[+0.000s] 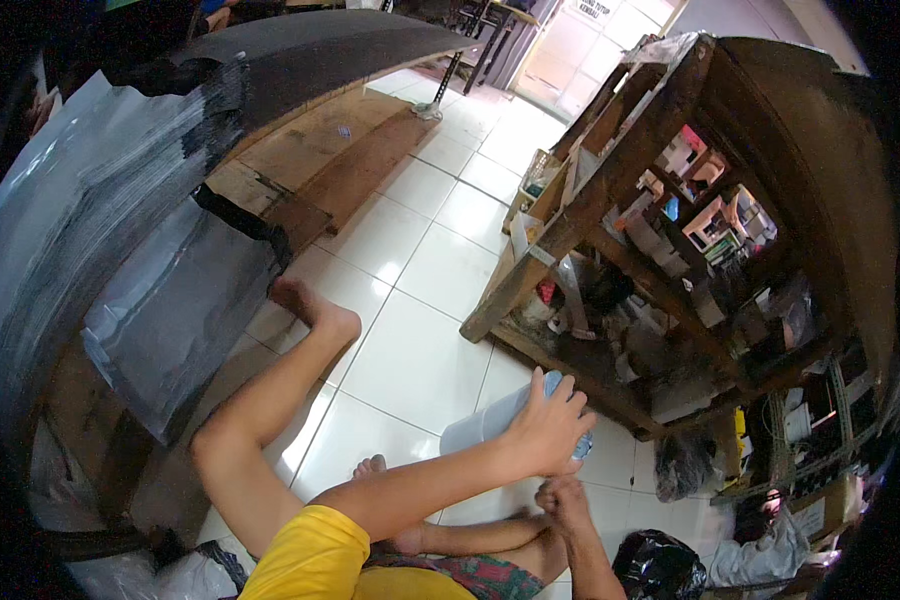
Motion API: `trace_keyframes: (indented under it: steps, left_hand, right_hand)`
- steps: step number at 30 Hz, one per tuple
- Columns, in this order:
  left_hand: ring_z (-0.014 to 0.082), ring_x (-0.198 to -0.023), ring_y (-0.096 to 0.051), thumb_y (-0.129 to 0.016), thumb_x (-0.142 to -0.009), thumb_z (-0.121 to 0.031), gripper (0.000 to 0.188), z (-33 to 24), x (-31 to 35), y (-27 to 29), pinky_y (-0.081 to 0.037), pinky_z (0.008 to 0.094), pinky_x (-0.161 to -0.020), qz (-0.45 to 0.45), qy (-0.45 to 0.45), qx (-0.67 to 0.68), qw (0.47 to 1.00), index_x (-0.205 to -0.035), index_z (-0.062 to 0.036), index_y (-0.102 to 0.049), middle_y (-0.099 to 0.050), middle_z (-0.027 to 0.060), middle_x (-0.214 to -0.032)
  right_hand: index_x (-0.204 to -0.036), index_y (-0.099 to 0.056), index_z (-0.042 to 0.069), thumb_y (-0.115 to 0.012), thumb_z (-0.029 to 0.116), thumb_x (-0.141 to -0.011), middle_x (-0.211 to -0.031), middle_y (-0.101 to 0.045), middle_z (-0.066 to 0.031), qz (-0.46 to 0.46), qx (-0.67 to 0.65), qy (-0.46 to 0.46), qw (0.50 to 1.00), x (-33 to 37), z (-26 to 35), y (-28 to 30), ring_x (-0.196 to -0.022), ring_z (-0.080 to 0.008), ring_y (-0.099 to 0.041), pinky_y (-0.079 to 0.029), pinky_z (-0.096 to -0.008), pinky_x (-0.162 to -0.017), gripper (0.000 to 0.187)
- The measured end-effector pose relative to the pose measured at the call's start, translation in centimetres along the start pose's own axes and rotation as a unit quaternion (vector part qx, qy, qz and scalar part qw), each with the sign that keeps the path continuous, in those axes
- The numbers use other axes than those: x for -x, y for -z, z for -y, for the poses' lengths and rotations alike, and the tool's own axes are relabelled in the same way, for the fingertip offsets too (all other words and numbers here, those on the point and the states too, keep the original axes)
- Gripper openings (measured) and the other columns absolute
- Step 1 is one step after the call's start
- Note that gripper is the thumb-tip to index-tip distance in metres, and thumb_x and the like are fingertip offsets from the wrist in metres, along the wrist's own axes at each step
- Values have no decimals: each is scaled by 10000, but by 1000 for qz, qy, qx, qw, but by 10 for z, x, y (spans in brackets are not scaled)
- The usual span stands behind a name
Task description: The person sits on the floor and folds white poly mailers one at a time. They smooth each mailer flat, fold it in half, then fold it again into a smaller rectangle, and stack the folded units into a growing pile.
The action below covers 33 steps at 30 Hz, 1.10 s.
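Over white floor tiles [415,335], the left hand [548,425] grasped a container [478,426], blue lid [553,381] seemingly still on, beside the clenched right hand [566,500].

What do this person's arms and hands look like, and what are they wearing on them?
The left hand and right hand are bare, without gloves. A short, plain yellow sleeve covers the left upper arm. The right sleeve is out of view.
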State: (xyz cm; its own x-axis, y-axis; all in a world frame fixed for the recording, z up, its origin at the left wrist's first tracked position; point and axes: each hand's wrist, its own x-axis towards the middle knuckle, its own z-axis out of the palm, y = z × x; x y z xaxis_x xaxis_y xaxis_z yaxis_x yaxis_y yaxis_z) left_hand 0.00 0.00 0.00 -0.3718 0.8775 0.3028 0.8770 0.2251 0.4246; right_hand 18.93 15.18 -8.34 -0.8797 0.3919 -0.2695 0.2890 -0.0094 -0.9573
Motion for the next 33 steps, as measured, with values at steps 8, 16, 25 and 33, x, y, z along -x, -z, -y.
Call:
trace_keyframes:
  steps: [8, 16, 25, 33]
  left_hand:
    - [371, -1336, -441, -741, -707, -543, 638, 34, 12, -9, -326, 668, -1068, -10, -19, -73, 997, -1204, -146, -692, -597, 149, -1275]
    - [389, -1287, -481, -752, -695, -502, 583, 34, 7, -15, -361, 591, -1052, -68, -71, -47, 994, -1116, -102, -709, -612, 173, -1220]
    - [436, -1307, -478, -773, -779, -368, 659, 52, -1, 3, -358, 506, -1131, -54, -148, -86, 984, -1299, 9, -621, -569, 249, -1361]
    - [411, -1342, -459, -775, -838, -308, 670, 41, -13, -2, -344, 477, -1147, -50, -170, -94, 980, -1395, -9, -552, -528, 240, -1416]
  right_hand:
    - [-821, -500, 101, -529, 295, -1015, -700, -464, 11, -35, -318, 291, 902, 42, 61, 34, -613, -120, -416, -344, -294, -584, 276]
    - [-939, -513, 120, -564, 217, -1036, -759, -487, 14, -314, -266, 254, 875, 184, 70, 113, -550, -86, -390, -352, -247, -545, 147]
    - [-840, -524, 139, -596, 308, -1021, -748, -551, 8, -805, -99, 93, 577, 493, 6, 162, -597, -118, -481, -423, -279, -578, 258]
    - [-951, -621, 105, -626, 345, -977, -807, -616, -6, -956, 0, -20, 292, 707, -83, 150, -674, -141, -585, -502, -304, -611, 242]
